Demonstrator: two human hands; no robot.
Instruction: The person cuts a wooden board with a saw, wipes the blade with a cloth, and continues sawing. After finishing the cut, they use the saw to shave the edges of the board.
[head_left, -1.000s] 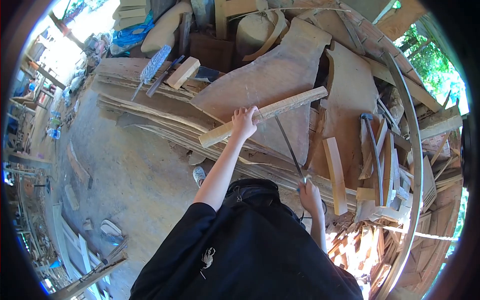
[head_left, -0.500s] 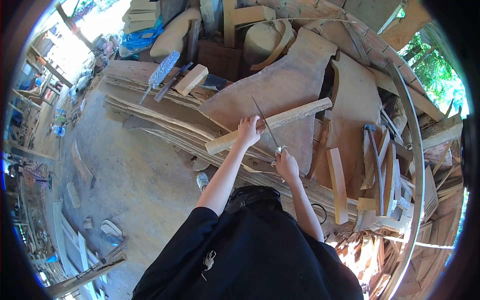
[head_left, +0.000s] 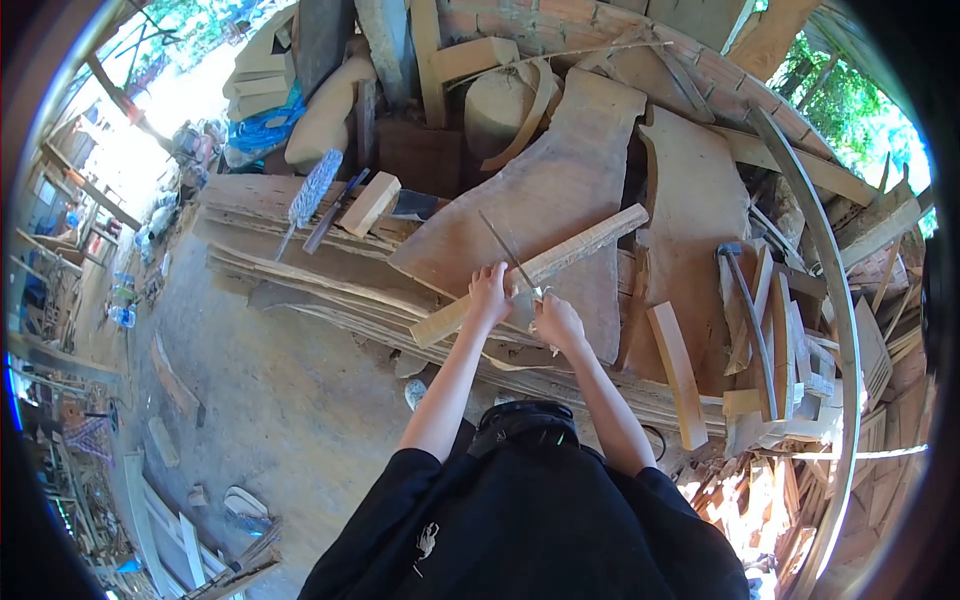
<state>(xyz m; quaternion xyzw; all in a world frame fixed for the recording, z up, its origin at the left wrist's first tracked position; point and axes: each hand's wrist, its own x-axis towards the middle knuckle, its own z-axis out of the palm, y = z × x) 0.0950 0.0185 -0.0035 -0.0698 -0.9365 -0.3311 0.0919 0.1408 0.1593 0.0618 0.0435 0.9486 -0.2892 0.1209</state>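
Note:
A long wooden bar lies slantwise on a stack of rough planks and a broad curved board. My left hand is closed round the bar left of its middle. In my right hand is the pale, wrapped-looking end of a thin dark blade, which looks like a saw or file. The blade crosses the bar just right of my left hand and points up and left. What the wrapping is made of cannot be made out.
On the planks at the left are a blue-grey brush, a chisel-like tool and a wooden block. At the right are an upright-looking wood piece and a hammer-like tool. A curved strip arches beyond them.
My right hand has moved up and left with the blade, closer to the bar. My left hand still holds the bar. The whole view has shifted slightly.

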